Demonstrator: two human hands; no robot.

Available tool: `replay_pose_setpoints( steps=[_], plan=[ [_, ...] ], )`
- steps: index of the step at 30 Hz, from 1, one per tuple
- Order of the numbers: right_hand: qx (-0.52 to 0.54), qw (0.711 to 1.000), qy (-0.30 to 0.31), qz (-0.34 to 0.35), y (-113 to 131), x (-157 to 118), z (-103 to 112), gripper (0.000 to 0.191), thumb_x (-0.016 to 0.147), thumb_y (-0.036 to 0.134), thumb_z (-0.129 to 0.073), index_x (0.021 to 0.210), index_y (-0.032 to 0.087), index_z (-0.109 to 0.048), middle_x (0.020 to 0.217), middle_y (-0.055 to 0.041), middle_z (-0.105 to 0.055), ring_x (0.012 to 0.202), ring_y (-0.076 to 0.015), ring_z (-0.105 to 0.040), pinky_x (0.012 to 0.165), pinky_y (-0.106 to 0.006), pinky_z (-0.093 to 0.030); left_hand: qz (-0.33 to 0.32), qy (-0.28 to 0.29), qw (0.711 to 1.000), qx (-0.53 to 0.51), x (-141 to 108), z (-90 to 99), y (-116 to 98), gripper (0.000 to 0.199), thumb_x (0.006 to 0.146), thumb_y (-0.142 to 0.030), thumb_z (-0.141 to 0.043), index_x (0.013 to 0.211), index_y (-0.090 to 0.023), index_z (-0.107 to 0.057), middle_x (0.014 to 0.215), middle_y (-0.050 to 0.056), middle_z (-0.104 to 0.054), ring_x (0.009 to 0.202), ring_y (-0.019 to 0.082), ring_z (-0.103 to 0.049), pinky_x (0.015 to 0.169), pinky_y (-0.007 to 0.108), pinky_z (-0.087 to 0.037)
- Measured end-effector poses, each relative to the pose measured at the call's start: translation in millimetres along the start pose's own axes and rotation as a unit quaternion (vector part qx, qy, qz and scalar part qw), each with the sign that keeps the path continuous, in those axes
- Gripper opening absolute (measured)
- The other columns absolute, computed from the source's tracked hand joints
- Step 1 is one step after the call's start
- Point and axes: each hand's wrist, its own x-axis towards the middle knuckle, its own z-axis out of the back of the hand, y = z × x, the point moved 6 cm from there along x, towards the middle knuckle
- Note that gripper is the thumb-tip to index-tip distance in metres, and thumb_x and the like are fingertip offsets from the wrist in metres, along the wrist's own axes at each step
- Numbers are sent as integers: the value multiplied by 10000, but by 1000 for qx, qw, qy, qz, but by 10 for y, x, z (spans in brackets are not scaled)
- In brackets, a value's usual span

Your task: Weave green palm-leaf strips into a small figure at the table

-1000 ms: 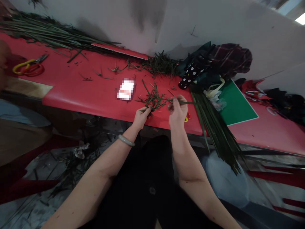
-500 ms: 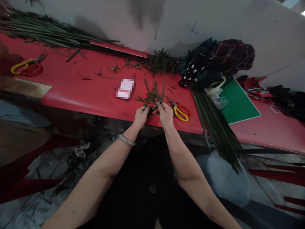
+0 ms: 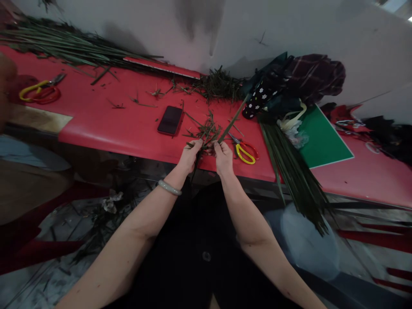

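My left hand (image 3: 190,157) is closed, pinching green leaf strips at the table's front edge; an end hangs below it. Close beside it, my right hand (image 3: 224,158) is closed on a long green leaf strip (image 3: 234,121) that points up and to the right. How the strips cross between my fingers is too small to make out. Just beyond my hands lies a small heap of leaf scraps (image 3: 208,128). Scissors (image 3: 245,152) with yellow and red handles lie right of my right hand. A dark-screened phone (image 3: 170,120) lies to the left.
A bundle of long leaves (image 3: 291,171) hangs over the red table's (image 3: 128,133) front edge, beside a green board (image 3: 331,139). Folded umbrellas (image 3: 312,79) and a leaf pile (image 3: 222,83) are by the wall. More scissors (image 3: 40,91) lie far left, near another person's arm (image 3: 6,77).
The long leaf strip at my right hand has swung from nearly upright to leaning right. A strip end now hangs below my left hand. The phone's screen has gone dark.
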Motion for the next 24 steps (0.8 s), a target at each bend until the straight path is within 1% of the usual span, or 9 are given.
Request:
replay_pose_setpoints(
  steps=[3,5,7,11,16,18,22,24],
  plan=[
    [-33,999,26,7,-26,6,-4,188,707,361,-581,737,176,-567,572,67,-569,488,-60,-522,506,-195,-454,8,56,996,63,-26,-62,-18,308,600,-396,-689,678,-140,-537,533,-34,-530,444,53,-473,424,176,-325],
    [-38,999,24,8,-27,6,17,184,706,356,-581,726,174,-567,564,67,-570,485,-59,-518,512,-195,-453,10,67,995,79,-30,-70,-15,303,586,-372,-700,603,-135,-512,494,-38,-506,440,48,-460,434,177,-330],
    [-25,1000,4,7,-18,4,51,182,707,353,-576,724,172,-564,597,57,-595,492,-58,-527,512,-193,-452,15,59,996,70,-22,-54,0,305,568,-350,-708,580,-141,-486,485,-43,-501,447,56,-476,442,182,-343],
    [11,999,-40,-4,-1,10,102,183,696,351,-585,738,175,-558,601,59,-594,478,-53,-523,482,-181,-435,34,53,997,42,1,-31,53,305,534,-299,-721,613,-149,-467,525,-41,-540,476,79,-530,452,192,-363],
    [66,994,-82,-22,8,28,161,177,689,342,-599,728,183,-535,603,73,-573,466,-35,-507,458,-161,-421,35,21,999,8,15,14,73,325,523,-277,-719,662,-160,-450,511,-65,-523,442,66,-513,466,195,-379],
    [76,992,-97,-28,8,30,189,170,693,336,-597,710,183,-526,586,78,-559,460,-29,-501,455,-151,-419,35,15,999,3,11,13,71,323,530,-277,-712,663,-160,-443,515,-60,-529,452,73,-529,481,202,-395],
    [88,990,-103,-47,-26,39,210,179,693,338,-604,703,184,-516,582,79,-560,452,-26,-495,448,-146,-419,36,17,999,-2,0,-5,62,324,527,-271,-710,662,-159,-437,556,-37,-561,514,109,-584,480,207,-399],
    [88,990,-96,-60,-59,51,208,191,685,345,-618,713,185,-517,588,78,-569,450,-29,-494,445,-151,-422,35,25,999,4,1,-12,61,309,527,-267,-711,667,-151,-461,568,-32,-569,521,104,-581,493,209,-406]
  ],
)
